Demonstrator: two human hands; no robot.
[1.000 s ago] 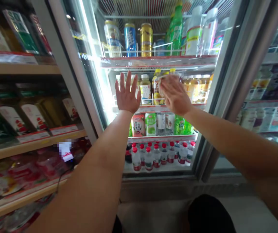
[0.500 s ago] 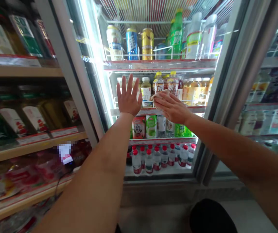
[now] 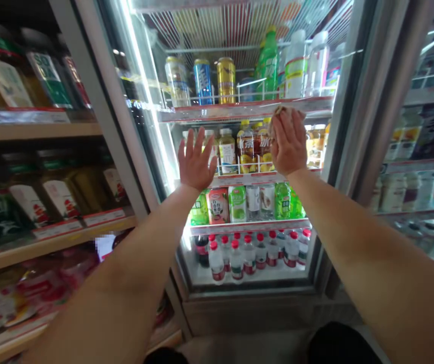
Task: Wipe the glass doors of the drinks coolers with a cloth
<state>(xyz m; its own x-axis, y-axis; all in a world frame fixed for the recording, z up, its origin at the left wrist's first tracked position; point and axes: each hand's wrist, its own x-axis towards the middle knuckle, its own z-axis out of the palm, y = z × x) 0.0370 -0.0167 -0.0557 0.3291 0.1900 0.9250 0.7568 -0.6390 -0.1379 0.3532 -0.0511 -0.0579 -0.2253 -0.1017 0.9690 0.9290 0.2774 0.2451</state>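
Observation:
A glass fridge door [image 3: 240, 114] stands in front of me, with lit drink shelves behind it. Flat against the glass on the left, my left hand [image 3: 196, 164] has its fingers spread and holds nothing. To its right and a little higher, my right hand [image 3: 289, 144] presses a pale cloth [image 3: 286, 110] to the glass. Part of the cloth is hidden under the palm and fingers. Behind my right hand are bottled teas [image 3: 246, 146], partly covered by it.
A metal door frame [image 3: 369, 101] rises at the right, with another fridge section beyond. Wooden shelves [image 3: 35, 131] of bottles run along the left. Cans [image 3: 226, 81] and red-capped water bottles [image 3: 236, 260] fill shelves inside the fridge. My dark-clad knee [image 3: 340, 344] shows below.
My right hand has slid up and to the right across the glass with the cloth, its fingers now pointing upward. My left hand stays spread on the glass; the view has shifted slightly.

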